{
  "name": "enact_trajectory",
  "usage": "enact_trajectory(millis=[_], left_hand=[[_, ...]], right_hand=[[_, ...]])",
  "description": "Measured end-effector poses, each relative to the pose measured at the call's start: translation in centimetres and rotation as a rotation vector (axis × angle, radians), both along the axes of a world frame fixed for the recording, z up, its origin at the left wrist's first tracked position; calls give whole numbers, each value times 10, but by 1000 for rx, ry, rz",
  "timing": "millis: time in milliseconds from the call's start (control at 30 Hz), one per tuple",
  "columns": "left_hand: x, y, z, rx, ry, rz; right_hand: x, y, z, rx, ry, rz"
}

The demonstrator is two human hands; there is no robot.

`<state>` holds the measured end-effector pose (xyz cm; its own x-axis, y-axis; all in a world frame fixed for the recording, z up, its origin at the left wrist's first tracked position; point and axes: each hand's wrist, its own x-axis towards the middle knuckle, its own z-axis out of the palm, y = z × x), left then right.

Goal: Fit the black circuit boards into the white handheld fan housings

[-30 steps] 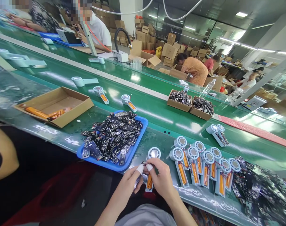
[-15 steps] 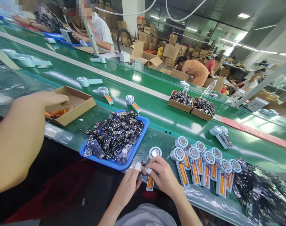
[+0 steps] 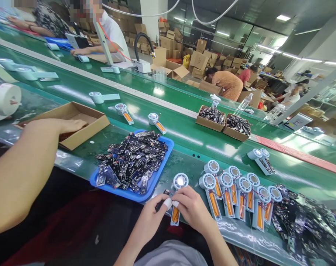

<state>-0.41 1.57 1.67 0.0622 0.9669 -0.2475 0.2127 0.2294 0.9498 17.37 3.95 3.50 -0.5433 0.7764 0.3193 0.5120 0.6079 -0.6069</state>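
My left hand (image 3: 154, 214) grips a small black circuit board (image 3: 162, 199), with a white cover on the thumb. Close against it, my right hand (image 3: 190, 207) is closed, its fingertips pinched over thin wires from a light blue fan unit (image 3: 181, 181). The fan unit lies on the bench edge, its round head beyond my hands and its handle with an orange part below them. What exactly the right fingertips hold is too small to tell. A blue tray (image 3: 168, 155) heaped with black circuit boards sits to the left of the fan unit.
Several fan units (image 3: 241, 199) and a pile of boards (image 3: 309, 221) lie at right. Another person's arm (image 3: 26, 166) reaches into a cardboard box (image 3: 87, 133) at left. More fan units lie on the green conveyor (image 3: 181, 129), beside two boxes of boards (image 3: 211, 123).
The board in my left hand has turned and shows more clearly; my fingertips stay together. The neighbour's hand has moved down inside the cardboard box. The view has shifted slightly.
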Motion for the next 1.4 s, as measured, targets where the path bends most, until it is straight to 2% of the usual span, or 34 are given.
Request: enact_trajectory(millis=[100, 200, 300, 433, 567, 733, 900, 1033, 1100, 1200, 1400], left_hand=[[3, -3, -2, 20, 0, 16], [6, -8, -7, 15, -66, 67], [8, -12, -9, 14, -64, 92], [7, -13, -6, 60, 35, 46], [8, -14, -6, 79, 40, 57], [7, -14, -8, 212, 119, 120], [4, -10, -4, 344, 185, 88], [5, -8, -5, 358, 159, 99], [4, -9, -6, 309, 121, 99], [-1, -8, -7, 238, 44, 74], [-15, 4, -4, 160, -108, -64]], right_hand=[[-2, -1, -3, -68, 124, -92], [-6, -2, -5, -55, 169, -178], [-11, -2, -5, 10, 129, -218], [-17, -3, -7, 120, 18, -255], [-20, -6, -8, 232, -89, -294], [-20, -6, -5, 292, -181, -268], [-17, -2, 4, 285, -225, -204], [-15, -2, 10, 317, -352, -184], [-15, -1, 9, 303, -340, -183], [-13, 2, 5, 200, -196, -184], [-11, 8, 0, -38, 73, -118]])
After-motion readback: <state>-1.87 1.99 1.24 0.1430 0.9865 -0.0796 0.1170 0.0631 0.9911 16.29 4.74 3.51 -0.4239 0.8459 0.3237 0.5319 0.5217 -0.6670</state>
